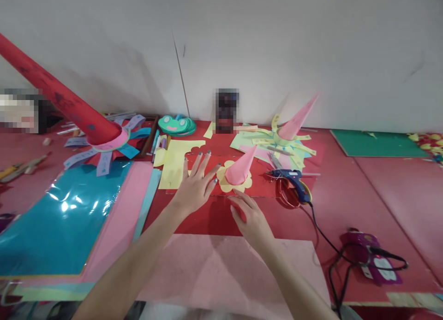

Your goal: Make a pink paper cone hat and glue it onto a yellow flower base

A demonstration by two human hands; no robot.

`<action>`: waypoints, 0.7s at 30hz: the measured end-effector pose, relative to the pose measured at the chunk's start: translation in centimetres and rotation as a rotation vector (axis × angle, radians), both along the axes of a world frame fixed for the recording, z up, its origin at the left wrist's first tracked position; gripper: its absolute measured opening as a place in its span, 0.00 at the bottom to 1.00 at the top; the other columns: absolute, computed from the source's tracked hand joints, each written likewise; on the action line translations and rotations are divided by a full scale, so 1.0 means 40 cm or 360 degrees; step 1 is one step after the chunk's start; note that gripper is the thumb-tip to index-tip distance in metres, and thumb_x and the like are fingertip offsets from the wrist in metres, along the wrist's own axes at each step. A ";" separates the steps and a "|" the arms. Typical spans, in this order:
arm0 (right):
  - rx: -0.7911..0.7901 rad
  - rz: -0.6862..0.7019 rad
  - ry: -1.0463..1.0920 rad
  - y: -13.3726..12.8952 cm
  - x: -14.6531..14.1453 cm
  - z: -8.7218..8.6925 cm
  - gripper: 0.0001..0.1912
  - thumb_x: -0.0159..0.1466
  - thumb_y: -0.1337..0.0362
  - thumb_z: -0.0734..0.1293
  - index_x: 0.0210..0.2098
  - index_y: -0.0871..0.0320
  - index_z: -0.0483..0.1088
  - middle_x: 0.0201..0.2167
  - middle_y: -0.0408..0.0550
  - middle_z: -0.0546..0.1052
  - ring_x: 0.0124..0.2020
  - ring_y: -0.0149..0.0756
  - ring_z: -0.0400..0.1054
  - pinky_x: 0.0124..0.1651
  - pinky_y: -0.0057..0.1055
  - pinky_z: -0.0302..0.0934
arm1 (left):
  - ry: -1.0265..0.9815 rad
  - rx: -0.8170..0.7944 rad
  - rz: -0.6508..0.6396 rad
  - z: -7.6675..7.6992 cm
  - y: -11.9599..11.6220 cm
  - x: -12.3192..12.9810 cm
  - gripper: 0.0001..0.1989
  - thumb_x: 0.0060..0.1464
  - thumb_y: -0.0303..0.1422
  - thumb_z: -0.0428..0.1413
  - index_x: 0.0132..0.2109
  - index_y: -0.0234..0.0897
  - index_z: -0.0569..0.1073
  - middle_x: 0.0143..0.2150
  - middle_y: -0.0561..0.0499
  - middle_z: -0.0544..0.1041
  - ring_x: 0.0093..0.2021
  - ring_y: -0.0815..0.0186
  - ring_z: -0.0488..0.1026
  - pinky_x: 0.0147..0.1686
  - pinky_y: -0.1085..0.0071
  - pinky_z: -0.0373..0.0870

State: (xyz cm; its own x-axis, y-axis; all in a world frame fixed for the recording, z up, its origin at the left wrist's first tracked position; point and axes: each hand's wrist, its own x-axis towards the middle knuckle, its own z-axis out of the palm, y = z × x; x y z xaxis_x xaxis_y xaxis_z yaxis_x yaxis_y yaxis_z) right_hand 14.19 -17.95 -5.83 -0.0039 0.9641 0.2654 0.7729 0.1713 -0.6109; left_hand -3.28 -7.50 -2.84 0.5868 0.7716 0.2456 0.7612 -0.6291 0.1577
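Pink cone (238, 170) on yellow flower (226, 186), glue gun (293, 180) to its right

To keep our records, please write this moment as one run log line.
left hand: open, left of yellow flower | right hand: open, by flower's near edge | pink cone: on flower | glue gun: right of flower

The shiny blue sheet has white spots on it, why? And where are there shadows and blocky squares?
Head view: white glare on the blue sheet, probably light bouncing off its glossy surface; head view: soft shadows on the wall and the pale pink sheet; head view: blocky squares hide a dark thing by the wall and part of the left edge.
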 end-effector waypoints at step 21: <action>0.0196 0.0093 -0.0422 0.088 -0.056 -0.055 0.13 0.62 0.75 0.58 0.42 0.61 0.70 0.44 0.55 0.76 0.46 0.42 0.69 0.48 0.39 0.68 | -0.0314 -0.0680 -0.0041 -0.094 0.188 0.058 0.12 0.58 0.37 0.51 0.34 0.40 0.78 0.35 0.49 0.74 0.40 0.62 0.72 0.42 0.67 0.68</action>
